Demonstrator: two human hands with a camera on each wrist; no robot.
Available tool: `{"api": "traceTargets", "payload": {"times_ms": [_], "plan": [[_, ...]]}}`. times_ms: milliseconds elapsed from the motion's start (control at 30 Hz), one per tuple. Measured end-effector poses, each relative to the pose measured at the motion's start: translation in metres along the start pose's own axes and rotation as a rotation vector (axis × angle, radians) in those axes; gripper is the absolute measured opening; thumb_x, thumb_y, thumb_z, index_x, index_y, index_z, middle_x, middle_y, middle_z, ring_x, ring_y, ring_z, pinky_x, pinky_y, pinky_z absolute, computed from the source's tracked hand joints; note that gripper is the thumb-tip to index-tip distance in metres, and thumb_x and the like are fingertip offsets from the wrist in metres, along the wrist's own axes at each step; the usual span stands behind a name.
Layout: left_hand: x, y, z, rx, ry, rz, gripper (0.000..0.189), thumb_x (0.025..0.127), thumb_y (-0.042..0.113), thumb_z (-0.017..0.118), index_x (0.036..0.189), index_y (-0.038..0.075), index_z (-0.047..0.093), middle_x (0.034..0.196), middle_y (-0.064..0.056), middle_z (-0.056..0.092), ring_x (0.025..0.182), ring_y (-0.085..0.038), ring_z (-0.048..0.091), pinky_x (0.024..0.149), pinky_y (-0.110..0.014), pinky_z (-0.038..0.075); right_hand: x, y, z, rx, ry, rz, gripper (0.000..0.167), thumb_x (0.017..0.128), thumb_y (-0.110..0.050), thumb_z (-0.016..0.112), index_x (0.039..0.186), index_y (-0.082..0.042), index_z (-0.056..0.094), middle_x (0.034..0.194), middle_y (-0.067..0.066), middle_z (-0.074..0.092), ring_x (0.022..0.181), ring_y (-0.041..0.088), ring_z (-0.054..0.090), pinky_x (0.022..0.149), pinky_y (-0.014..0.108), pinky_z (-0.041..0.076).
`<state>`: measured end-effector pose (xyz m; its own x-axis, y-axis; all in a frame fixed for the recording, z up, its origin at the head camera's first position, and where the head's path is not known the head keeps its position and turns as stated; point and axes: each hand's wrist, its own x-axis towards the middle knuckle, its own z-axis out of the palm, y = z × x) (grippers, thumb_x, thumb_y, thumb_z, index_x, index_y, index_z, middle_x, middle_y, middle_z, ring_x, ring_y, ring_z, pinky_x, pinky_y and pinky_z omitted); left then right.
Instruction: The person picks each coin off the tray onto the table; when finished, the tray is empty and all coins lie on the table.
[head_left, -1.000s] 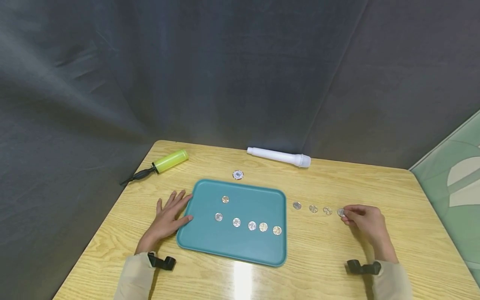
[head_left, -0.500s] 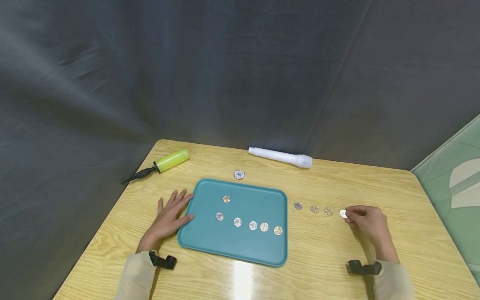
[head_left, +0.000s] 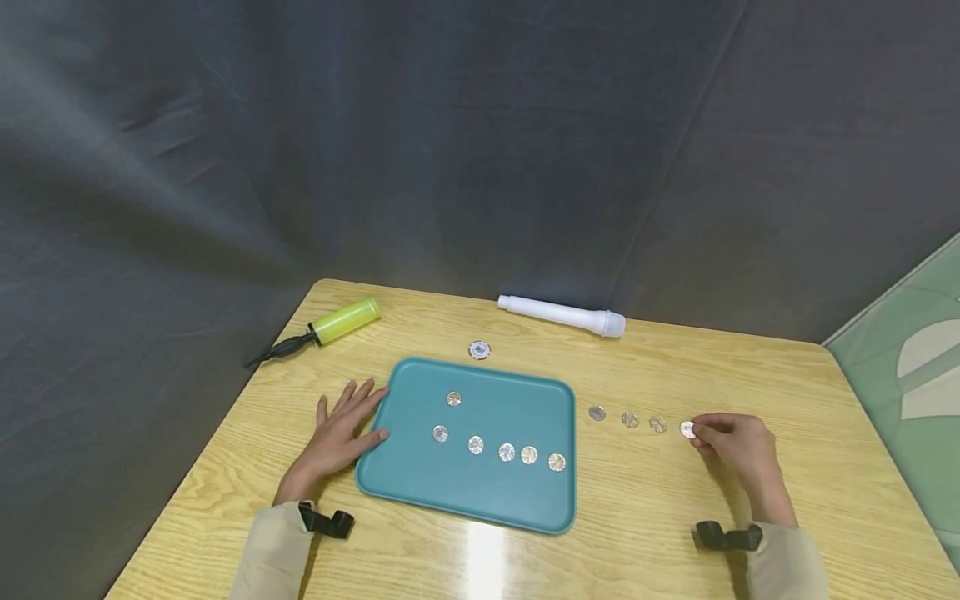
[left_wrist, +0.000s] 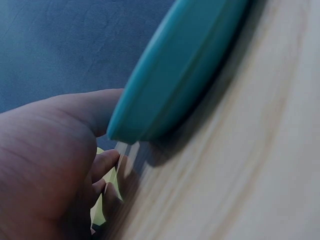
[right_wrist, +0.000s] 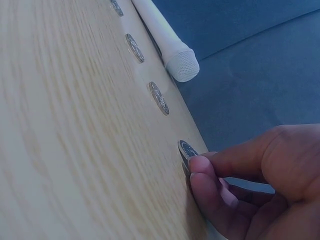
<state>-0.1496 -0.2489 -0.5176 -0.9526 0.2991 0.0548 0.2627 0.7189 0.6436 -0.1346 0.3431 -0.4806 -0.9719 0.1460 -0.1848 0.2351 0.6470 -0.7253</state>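
My right hand [head_left: 738,446] pinches a silver coin [right_wrist: 186,149] between thumb and fingertips, at the right end of a row. The right wrist view shows that coin tilted, close to the tabletop; whether its lower edge touches is hidden by the fingers. Three more coins lie flat to its left, the nearest coin [head_left: 657,424] a short gap away. My left hand [head_left: 335,437] rests with spread fingers at the left side of a teal tray [head_left: 465,502], thumb and a fingertip on its rim. Inside the tray lie several coins, among them a gold-toned coin [head_left: 453,398] apart from a lower row.
A white microphone [head_left: 555,313] lies along the table's back edge. Behind the tray is a poker chip [head_left: 480,350]. At the back left lies a yellow-green hand pump [head_left: 345,322] with a black end. A dark curtain [head_left: 480,150] hangs behind the wooden table [head_left: 817,400].
In the right hand, the pinched coin has shifted its angle and looks brighter than a second ago. Both hands stay in place; the whole view has slid slightly.
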Motion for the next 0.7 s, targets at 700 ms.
{"api": "traceTargets", "payload": {"times_ms": [700], "plan": [[0.0004, 0.0008, -0.0004, 0.006, -0.004, -0.008, 0.068, 0.096, 0.036, 0.066, 0.156, 0.02, 0.039, 0.166, -0.021, 0.024, 0.155, -0.05, 0.006, 0.113, -0.077, -0.012, -0.0012, -0.0001, -0.0003, 0.021, 0.037, -0.004, 0.031, 0.098, -0.007, 0.06, 0.119, 0.016, 0.064, 0.099, 0.022, 0.076, 0.068, -0.002, 0.069, 0.064, 0.019, 0.06]]}}
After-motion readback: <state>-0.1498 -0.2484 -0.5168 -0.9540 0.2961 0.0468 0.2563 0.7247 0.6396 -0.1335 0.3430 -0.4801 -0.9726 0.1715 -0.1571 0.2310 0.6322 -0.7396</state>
